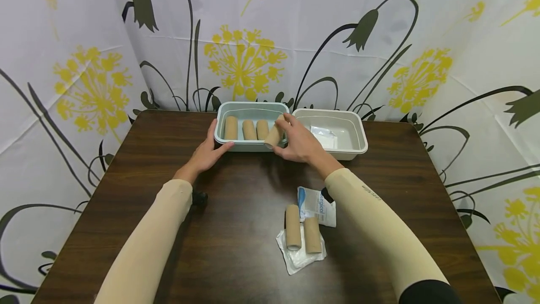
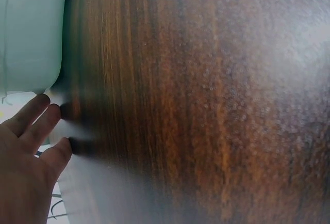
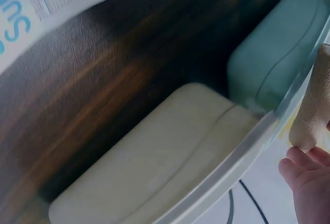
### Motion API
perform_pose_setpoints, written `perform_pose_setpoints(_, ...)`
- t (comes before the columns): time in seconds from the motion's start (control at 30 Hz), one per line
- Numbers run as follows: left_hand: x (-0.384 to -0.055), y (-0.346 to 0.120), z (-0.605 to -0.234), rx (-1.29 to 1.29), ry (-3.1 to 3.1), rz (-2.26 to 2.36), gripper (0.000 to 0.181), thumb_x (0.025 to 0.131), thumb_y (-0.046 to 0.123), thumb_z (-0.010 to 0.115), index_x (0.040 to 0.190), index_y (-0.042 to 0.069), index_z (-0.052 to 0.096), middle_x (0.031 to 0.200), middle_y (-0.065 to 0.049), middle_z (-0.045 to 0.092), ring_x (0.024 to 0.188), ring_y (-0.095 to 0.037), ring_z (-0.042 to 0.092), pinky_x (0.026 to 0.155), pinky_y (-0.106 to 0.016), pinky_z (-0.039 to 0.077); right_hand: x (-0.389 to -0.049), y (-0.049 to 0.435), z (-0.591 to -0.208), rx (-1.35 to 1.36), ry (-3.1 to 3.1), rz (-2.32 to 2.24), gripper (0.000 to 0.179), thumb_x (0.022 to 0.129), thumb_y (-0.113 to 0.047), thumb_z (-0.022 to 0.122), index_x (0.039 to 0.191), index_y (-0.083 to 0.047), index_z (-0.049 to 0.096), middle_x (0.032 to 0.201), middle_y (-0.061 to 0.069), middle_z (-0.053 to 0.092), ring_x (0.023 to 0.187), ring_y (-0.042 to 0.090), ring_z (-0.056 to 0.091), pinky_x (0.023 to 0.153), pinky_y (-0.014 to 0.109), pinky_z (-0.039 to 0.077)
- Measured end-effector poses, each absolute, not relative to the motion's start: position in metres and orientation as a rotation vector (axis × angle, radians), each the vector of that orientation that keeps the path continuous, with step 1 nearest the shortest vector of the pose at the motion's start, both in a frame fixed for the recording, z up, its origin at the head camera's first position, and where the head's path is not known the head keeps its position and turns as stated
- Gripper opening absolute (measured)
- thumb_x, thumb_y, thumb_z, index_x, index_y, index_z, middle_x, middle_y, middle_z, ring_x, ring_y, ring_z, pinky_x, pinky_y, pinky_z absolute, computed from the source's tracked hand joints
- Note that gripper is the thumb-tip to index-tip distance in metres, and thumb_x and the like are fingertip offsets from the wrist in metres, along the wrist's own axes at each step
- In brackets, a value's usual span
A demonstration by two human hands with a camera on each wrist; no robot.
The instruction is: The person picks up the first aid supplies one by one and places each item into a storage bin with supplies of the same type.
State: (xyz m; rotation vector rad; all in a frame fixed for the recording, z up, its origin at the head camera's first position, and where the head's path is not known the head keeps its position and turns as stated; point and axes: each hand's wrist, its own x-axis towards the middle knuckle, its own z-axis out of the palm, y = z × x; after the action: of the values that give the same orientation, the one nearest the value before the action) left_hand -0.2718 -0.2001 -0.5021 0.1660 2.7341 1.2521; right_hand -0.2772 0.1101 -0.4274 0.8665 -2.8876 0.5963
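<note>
My right hand grips a cardboard tube, tilted over the right end of the light blue bin. In the right wrist view the fingertips meet one end of this tube. Three more tubes sit side by side inside the bin, among them a left one and a middle one. My left hand rests at the bin's left front corner, fingers along its side and thumb extended by the front rim. The left wrist view has those fingers beside the bin wall.
A cream bin stands right of the blue one, with a white packet inside. Nearer on the dark table, two tubes lie on a white packet, beside a blue-and-white packet. A patterned curtain hangs behind.
</note>
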Motion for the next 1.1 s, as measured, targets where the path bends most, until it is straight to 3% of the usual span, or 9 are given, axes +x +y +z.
perform_pose_setpoints(0.2, -0.272, -0.202, -0.504, 0.160, 2.743, 1.238, 0.095, 0.092, 0.066, 0.050, 0.153, 0.040, -0.018, 0.161, -0.020, 0.015, 0.140, -0.048, 0.026, 0.107, -0.065, 0.021, -0.290, 0.104, -0.429, 0.857, -2.856, 0.571, 0.064, 0.082, -0.038, 0.071, 0.136, -0.009, 0.051, 0.152, 0.020, 0.031, 0.131, 0.035, 0.043, 0.101, 0.045, 0.041)
perform_pose_setpoints(0.37, -0.271, -0.202, -0.505, 0.148, 2.736, 1.237, 0.094, 0.092, 0.066, 0.050, 0.152, 0.042, -0.019, 0.161, -0.018, 0.014, 0.140, -0.047, 0.027, 0.108, -0.065, 0.021, -0.297, 0.100, -0.427, 0.807, -2.904, 0.535, 0.063, 0.085, -0.039, 0.069, 0.138, -0.012, 0.048, 0.157, 0.018, 0.023, 0.137, 0.035, 0.036, 0.099, 0.047, 0.043)
perform_pose_setpoints(0.73, -0.272, -0.199, -0.504, 0.159, 2.734, 1.244, 0.096, 0.092, 0.066, 0.050, 0.153, 0.040, -0.018, 0.160, -0.020, 0.015, 0.139, -0.048, 0.027, 0.107, -0.065, 0.022, -0.308, 0.099, -0.426, 0.932, -2.926, 0.398, 0.074, 0.082, -0.028, 0.071, 0.147, -0.006, 0.042, 0.159, 0.021, 0.016, 0.145, 0.033, 0.022, 0.111, 0.040, 0.030)
perform_pose_setpoints(0.9, -0.272, -0.199, -0.504, 0.147, 2.733, 1.242, 0.096, 0.091, 0.068, 0.050, 0.153, 0.041, -0.018, 0.161, -0.019, 0.015, 0.139, -0.047, 0.028, 0.107, -0.064, 0.022, -0.306, 0.093, -0.430, 1.011, -2.965, 0.348, 0.062, 0.086, -0.018, 0.063, 0.144, -0.007, 0.046, 0.156, 0.021, 0.024, 0.136, 0.040, 0.036, 0.109, 0.046, 0.031)
perform_pose_setpoints(1.1, -0.274, -0.200, -0.506, 0.151, 2.735, 1.243, 0.095, 0.092, 0.066, 0.051, 0.152, 0.042, -0.019, 0.162, -0.017, 0.013, 0.140, -0.046, 0.026, 0.108, -0.065, 0.021, -0.301, 0.088, -0.440, 1.066, -3.022, 0.182, 0.037, 0.097, -0.017, 0.046, 0.127, -0.006, 0.063, 0.136, 0.014, 0.049, 0.121, 0.027, 0.051, 0.106, 0.050, 0.032)
